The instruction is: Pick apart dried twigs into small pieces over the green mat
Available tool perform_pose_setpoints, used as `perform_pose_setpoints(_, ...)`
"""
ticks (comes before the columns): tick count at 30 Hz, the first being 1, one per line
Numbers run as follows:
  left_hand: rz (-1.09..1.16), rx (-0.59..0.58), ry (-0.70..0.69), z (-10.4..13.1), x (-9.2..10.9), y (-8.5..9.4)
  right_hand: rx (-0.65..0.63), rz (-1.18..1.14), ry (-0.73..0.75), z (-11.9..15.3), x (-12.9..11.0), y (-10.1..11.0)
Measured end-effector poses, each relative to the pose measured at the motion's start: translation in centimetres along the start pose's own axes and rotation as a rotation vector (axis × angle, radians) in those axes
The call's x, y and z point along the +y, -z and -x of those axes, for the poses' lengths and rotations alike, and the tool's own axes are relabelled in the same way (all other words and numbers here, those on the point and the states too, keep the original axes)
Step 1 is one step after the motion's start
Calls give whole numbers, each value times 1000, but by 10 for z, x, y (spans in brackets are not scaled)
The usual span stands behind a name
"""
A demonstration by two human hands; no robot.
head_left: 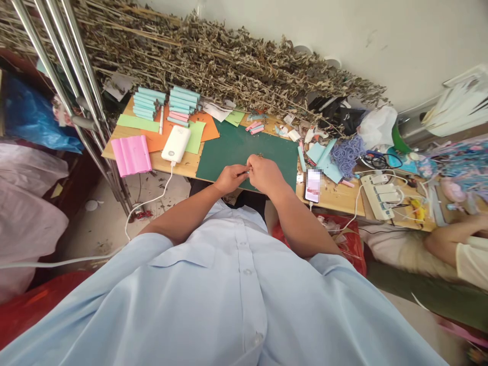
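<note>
Over the near edge of a dark green cutting mat (224, 147), my two hands meet with their fingertips close together. My left hand (231, 178) is closed in a pinch. My right hand (266, 173) is closed too, its fingers curled downward. A sliver of something pale shows between the fingertips, mostly hidden and too small to name. Several short pink rolls (256, 127) lie at the mat's back edge. Light blue paper rolls (183, 99) are stacked behind the mat on the left, near a white power bank (176, 144).
Dried leafy stalks (229, 56) are heaped along the wall. On the left are pink paper (131, 155) and metal poles (72, 66). A phone (313, 185), purple yarn (347, 155) and a power strip (377, 195) lie right. Another person's arm (453, 241) is at far right.
</note>
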State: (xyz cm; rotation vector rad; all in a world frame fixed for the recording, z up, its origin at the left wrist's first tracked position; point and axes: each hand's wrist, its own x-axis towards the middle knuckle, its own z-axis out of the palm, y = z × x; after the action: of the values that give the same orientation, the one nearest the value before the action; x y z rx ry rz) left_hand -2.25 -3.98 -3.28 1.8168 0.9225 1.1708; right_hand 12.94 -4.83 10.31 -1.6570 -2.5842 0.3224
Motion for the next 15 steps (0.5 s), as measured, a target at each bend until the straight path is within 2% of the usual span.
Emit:
perform_pose_setpoints(7, 39, 34, -10, -1, 0, -1, 103, -22, 19, 9, 8, -10)
perform_pose_setpoints(15, 52, 39, -17, 0, -1, -1, 259, -154, 51, 19, 13, -28)
